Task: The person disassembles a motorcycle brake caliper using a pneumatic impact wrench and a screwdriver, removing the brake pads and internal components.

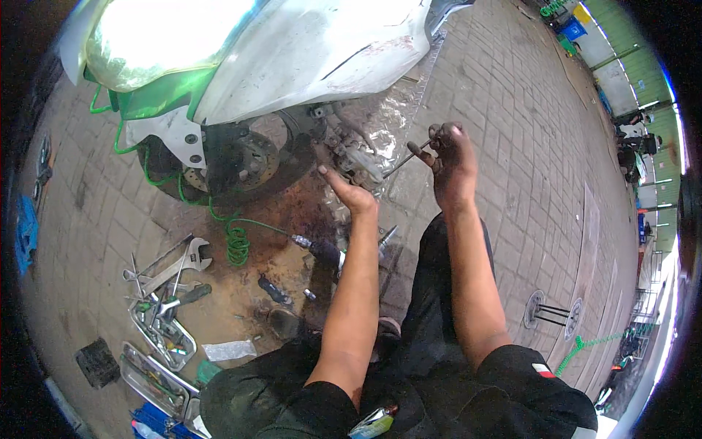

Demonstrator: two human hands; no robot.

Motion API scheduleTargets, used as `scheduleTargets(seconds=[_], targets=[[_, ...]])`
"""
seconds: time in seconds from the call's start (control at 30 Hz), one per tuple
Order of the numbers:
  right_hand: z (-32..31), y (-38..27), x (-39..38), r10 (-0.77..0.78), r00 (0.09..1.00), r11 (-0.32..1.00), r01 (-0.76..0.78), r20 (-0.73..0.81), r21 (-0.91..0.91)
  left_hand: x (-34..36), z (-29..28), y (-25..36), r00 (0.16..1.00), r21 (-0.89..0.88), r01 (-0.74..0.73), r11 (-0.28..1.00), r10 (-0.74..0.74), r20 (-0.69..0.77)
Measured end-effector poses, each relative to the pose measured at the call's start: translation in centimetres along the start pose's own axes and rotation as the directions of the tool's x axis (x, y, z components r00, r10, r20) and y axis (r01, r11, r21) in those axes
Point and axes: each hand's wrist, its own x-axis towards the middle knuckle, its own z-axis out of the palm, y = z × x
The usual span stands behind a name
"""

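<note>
A scooter or motorcycle with white bodywork (314,51) and green trim stands in front of me. Under it, a greasy metal assembly (360,170) is exposed beside the wheel. My left hand (351,194) cups this assembly from below, thumb showing and the other fingers mostly hidden behind it. In my right hand (455,164), blackened fingers pinch a thin metal rod tool (402,164) that slants down to the assembly's right side. The tool's tip meets or nearly meets the metal; the exact contact is too small to tell.
A brake disc (252,161) shows on the wheel. A coiled green air hose (236,245) leads to an air tool (314,245). Lower left lie an adjustable wrench (194,256), a tray of tools (150,377) and a plastic bag (229,350). A metal stand (553,314) is on the paving at right.
</note>
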Motion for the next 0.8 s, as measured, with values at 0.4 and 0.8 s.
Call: scheduleTargets(seconds=[0.4, 0.8], targets=[[-1.6, -0.2, 1.2, 0.066, 0.998, 0.970, -0.069, 0.018, 0.235, -1.2, 0.8, -1.2, 0.999, -0.094, -0.030, 0.995, 0.026, -0.041], [0.6, -1.1, -0.4, -0.036, 0.964, 0.994, 0.006, -0.264, -0.114, -0.2, -0.7, -3.0, 0.991, -0.145, -0.133, 0.980, 0.133, -0.012]])
